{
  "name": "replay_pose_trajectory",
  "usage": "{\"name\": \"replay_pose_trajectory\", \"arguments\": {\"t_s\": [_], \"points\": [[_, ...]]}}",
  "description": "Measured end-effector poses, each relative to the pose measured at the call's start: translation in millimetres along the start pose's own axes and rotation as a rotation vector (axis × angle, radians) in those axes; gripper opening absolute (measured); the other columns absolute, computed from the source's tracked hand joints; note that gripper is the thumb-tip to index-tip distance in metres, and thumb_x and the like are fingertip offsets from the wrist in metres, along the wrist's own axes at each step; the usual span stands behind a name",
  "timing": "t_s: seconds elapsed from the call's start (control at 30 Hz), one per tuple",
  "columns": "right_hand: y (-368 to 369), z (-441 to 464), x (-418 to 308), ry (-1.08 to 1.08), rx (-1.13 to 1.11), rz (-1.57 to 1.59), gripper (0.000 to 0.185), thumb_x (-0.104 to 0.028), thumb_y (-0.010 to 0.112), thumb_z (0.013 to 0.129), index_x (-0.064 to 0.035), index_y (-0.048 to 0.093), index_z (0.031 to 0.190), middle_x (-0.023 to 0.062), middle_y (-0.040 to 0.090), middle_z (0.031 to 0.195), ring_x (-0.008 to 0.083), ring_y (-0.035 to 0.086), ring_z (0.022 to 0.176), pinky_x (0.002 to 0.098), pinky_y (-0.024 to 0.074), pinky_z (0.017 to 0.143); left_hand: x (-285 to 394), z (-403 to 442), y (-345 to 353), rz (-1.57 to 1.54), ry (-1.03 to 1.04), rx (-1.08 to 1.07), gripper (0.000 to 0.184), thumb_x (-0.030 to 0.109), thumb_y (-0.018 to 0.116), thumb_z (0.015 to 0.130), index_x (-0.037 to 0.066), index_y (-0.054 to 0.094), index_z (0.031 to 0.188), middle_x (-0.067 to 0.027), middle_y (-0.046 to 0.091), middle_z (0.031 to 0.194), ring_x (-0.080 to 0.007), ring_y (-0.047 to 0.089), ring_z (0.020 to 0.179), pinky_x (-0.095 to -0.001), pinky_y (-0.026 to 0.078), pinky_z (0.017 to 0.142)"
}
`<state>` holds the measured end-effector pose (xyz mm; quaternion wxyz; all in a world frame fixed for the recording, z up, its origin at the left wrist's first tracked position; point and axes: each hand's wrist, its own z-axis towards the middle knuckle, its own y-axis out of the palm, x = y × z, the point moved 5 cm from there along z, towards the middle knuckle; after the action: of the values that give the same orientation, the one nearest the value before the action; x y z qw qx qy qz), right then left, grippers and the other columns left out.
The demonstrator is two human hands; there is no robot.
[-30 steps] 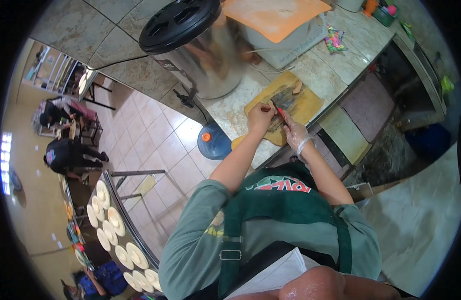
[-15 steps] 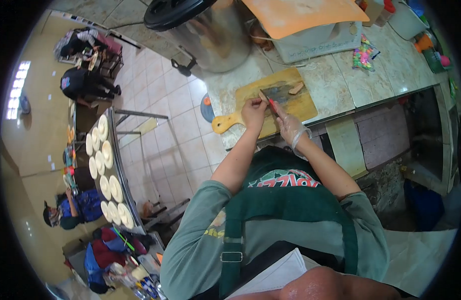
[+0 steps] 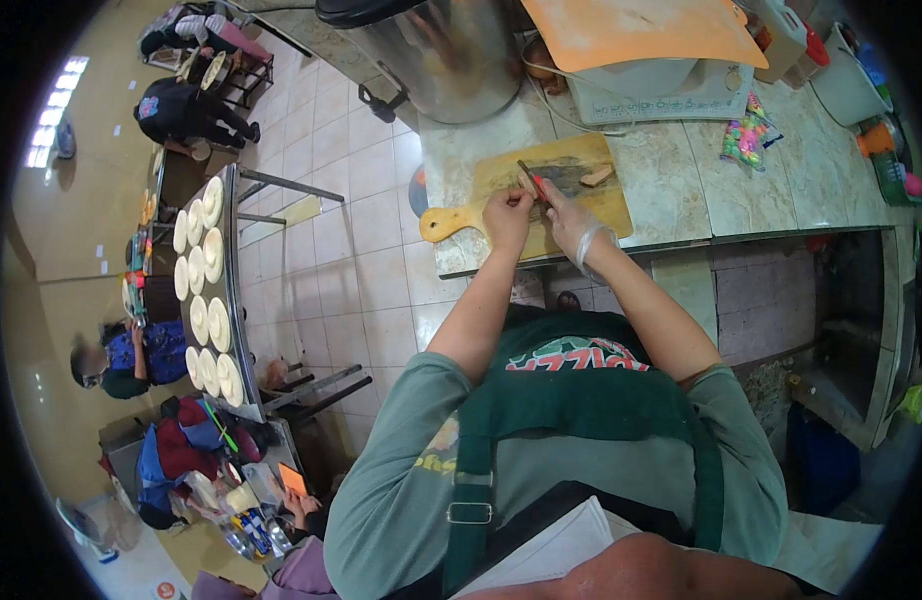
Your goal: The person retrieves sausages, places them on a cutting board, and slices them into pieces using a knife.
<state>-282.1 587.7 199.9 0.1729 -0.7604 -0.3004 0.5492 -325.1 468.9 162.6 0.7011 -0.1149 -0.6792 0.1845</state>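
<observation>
My right hand (image 3: 571, 222), in a clear plastic glove, grips a knife (image 3: 538, 184) by its red handle. The dark blade points away from me over a wooden cutting board (image 3: 496, 180). Close beside the blade, my left hand (image 3: 508, 214) has its fingers pinched on a small pinkish-brown piece of food (image 3: 527, 184), mostly hidden by fingers and knife. Another pinkish-brown piece (image 3: 597, 176), perhaps sausage, lies at the board's right side. The board's rounded handle sticks out to the left of my left hand.
A large metal container (image 3: 451, 70) with a black lid stands behind the board. Farther right are a white box (image 3: 661, 97) under an orange sheet (image 3: 641, 30) and a colourful candy-like bag (image 3: 749, 138). At left, dough rounds (image 3: 213, 255) cover a table; several people work beyond.
The view has shifted, so the room at left appears higher. Both hands stay over the board, with the knife still against the held piece. An orange object now shows at lower left.
</observation>
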Motion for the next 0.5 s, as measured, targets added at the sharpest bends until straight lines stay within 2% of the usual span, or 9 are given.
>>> {"name": "replay_pose_trajectory", "arguments": {"t_s": [0.23, 0.3, 0.5], "points": [[7.8, -1.5, 10.5, -0.185, 0.114, 0.004, 0.045, -0.008, 0.036, 0.082, -0.0091, 0.026, 0.126, 0.0220, 0.044, 0.113, 0.0394, 0.048, 0.090, 0.0422, 0.0400, 0.076, -18.7, 0.9, 4.6, -0.033, 0.029, 0.059, 0.011, 0.010, 0.064, 0.065, 0.000, 0.061, 0.070, -0.0113, 0.058, 0.067, -0.0181, 0.057, 0.059, -0.0266, 0.044, 0.056], [15.0, -9.9, 17.8, -0.255, 0.204, -0.009, 0.049, -0.005, 0.037, 0.079, -0.0103, 0.022, 0.126, 0.0276, 0.051, 0.093, 0.0393, 0.051, 0.083, 0.0422, 0.0414, 0.069, -17.5, 1.4, 4.7, -0.050, 0.040, 0.063, 0.010, 0.009, 0.063, 0.066, 0.000, 0.061, 0.069, -0.0113, 0.058, 0.067, -0.0184, 0.057, 0.059, -0.0265, 0.044, 0.055], [22.8, -46.2, 34.1, -0.035, 0.058, -0.122, 0.051, -0.010, 0.038, 0.082, -0.0149, 0.018, 0.128, 0.0266, 0.054, 0.074, 0.0399, 0.054, 0.072, 0.0461, 0.0410, 0.065, -20.7, 1.8, 5.7, -0.082, 0.000, 0.059, 0.010, 0.009, 0.063, 0.065, 0.000, 0.061, 0.068, -0.0105, 0.059, 0.067, -0.0181, 0.058, 0.058, -0.0262, 0.044, 0.055]]}}
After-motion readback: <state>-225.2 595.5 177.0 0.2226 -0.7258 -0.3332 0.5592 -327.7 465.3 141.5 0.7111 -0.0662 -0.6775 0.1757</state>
